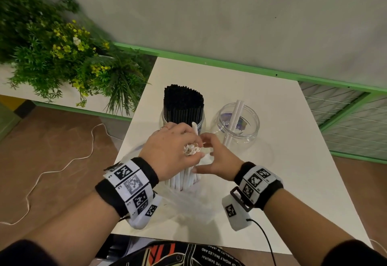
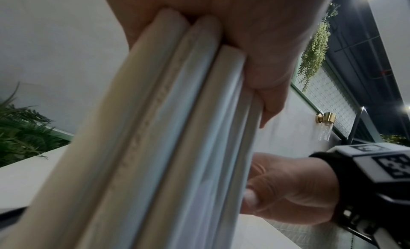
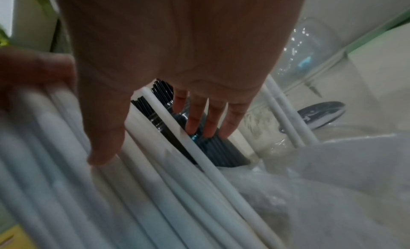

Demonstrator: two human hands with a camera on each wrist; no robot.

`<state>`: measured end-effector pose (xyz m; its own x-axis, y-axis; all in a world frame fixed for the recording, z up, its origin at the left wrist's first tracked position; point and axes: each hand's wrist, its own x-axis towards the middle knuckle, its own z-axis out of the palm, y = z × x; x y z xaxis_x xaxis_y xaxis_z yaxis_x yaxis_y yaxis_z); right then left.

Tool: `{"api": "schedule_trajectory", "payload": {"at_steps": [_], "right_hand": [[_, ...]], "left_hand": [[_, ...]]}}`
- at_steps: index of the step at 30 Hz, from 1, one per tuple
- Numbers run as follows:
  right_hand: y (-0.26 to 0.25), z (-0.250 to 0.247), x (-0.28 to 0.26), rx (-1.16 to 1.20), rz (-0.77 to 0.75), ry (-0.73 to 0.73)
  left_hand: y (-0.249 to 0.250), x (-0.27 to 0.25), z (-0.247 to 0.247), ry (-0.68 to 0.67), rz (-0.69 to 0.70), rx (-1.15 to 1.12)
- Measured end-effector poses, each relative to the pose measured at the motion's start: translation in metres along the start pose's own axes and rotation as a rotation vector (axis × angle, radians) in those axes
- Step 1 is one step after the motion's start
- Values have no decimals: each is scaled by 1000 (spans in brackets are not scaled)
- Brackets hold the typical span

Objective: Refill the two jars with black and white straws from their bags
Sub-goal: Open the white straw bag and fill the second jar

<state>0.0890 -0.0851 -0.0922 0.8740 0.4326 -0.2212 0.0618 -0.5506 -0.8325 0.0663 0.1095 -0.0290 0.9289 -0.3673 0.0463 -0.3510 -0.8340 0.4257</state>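
Bag, clear and crumpled, lies on the bench nearest the body, under an upright bundle of white straws. Left hand, fingers curled round the bundle's top, grips it; right hand, just right of the bundle, fingers straight and slightly spread, thumb laid against the straws. Beyond the bundle, black straws fill one jar; right of that, the second jar holds only a couple of white ones.

Risks, as a guess: loose grip could let straws slide out and scatter; one white straw standing higher than the bundle could snag on the rim; bag film could drag along.

Right wrist view alone shows the spread fingers; left wrist view alone shows the thumb pressing the bundle.
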Motion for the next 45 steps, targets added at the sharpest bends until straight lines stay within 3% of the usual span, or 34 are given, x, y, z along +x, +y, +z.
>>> {"api": "schedule_trajectory", "payload": {"at_steps": [7,15,36,45], "right_hand": [[-14,-2,1,64,-43,-53],[-24,-3,1,237,-86,-38],[-37,14,-15,284,-103,317],[-41,24,-17,420,-117,396]], "left_hand": [[-8,-6,-8,4,93,-90],[-10,-6,-13,13,52,-116],[-15,1,-8,85,83,-118],[-12,3,-9,83,50,-102]]}}
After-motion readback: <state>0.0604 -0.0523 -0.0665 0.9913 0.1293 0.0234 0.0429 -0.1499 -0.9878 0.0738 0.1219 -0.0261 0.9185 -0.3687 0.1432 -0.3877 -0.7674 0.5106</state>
